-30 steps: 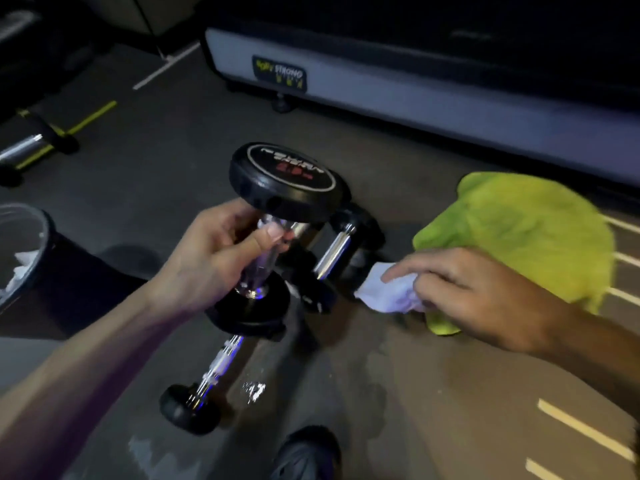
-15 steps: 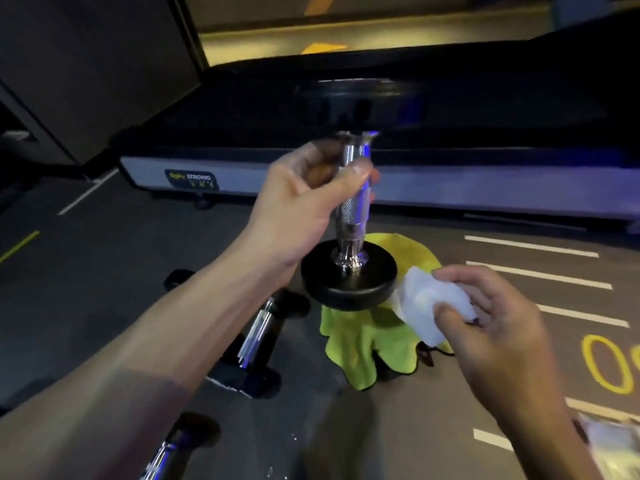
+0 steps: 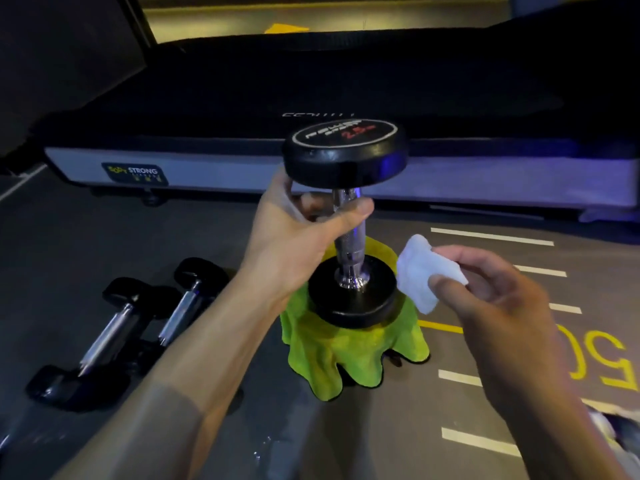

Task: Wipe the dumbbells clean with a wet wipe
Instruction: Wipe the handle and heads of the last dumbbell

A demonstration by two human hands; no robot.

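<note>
Left hand: your left hand (image 3: 294, 233) wraps its fingers and thumb round the top of the chrome handle, just under the upper head of the dumbbell (image 3: 349, 220).
Dumbbell: it stands upright at the centre of the view, held in the air, its lower head in front of the green cloth (image 3: 346, 355); whether the two touch cannot be told.
Right hand: your right hand (image 3: 498, 299), at 4 o'clock from the dumbbell, pinches the wet wipe (image 3: 424, 271) between thumb and fingertips; the other fingers hang loosely curled.
Wet wipe: a bunched white wad at 3 o'clock from the lower head, just beside its rim but apart from it.
Other dumbbells: two dumbbells (image 3: 131, 323) lie side by side on the floor (image 3: 86, 244) at 8 o'clock, apparently waiting their turn.
Background: a treadmill (image 3: 311, 168) runs across the view at 12 o'clock.
Step in hand: judged from the layout, you are about to wipe the lower head or the handle.
Risk, slip: the single grip sits high on the handle; moisture on the chrome could let the weight slide through your fingers and drop onto the cloth or floor.
Risk, tilt: pressing the wipe sideways against the rim could swing the lower head away, since only one hand steadies it.
Risk, missed area: the metal under your left palm stays unwiped unless you shift the grip.
</note>
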